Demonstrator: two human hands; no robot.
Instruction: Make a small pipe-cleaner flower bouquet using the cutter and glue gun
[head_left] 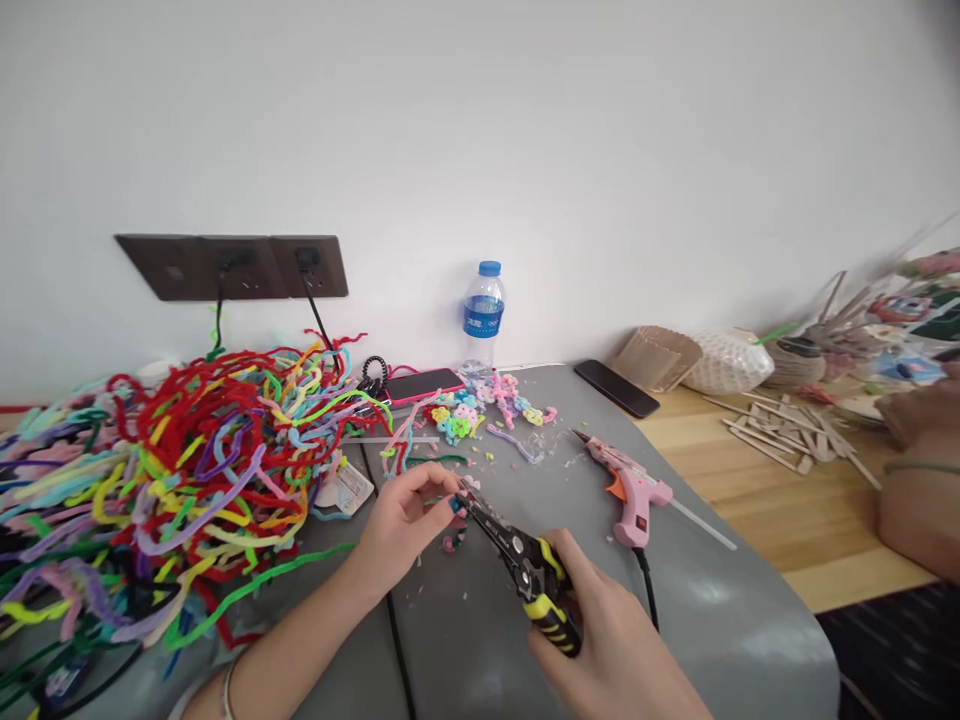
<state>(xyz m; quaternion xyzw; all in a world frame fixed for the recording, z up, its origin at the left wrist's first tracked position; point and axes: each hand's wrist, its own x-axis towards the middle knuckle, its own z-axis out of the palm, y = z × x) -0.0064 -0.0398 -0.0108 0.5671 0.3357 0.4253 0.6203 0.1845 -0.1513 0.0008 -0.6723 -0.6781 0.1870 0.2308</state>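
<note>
My right hand [600, 625] is wrapped round the black and yellow handles of a pair of wire-stripper pliers [517, 550]. Their jaws point up and left to the fingertips of my left hand [409, 515]. Thumb and fingers of that hand are pinched together at a small blue piece [456, 503], too small to name for sure. Whether the jaws grip it cannot be made out. Just below lies a small pink and dark bit [452, 541]. Beyond the hands sit small colourful pipe-cleaner shapes [461, 415] and scattered scraps.
A big tangle of pipe cleaners [217, 440] fills the left. A pink glue gun [634, 495] with its cord lies right, near a black phone [616, 388]. A water bottle [484, 315] stands by the wall. Wooden sticks [795, 435] and another person's arm [919, 490] are farther right.
</note>
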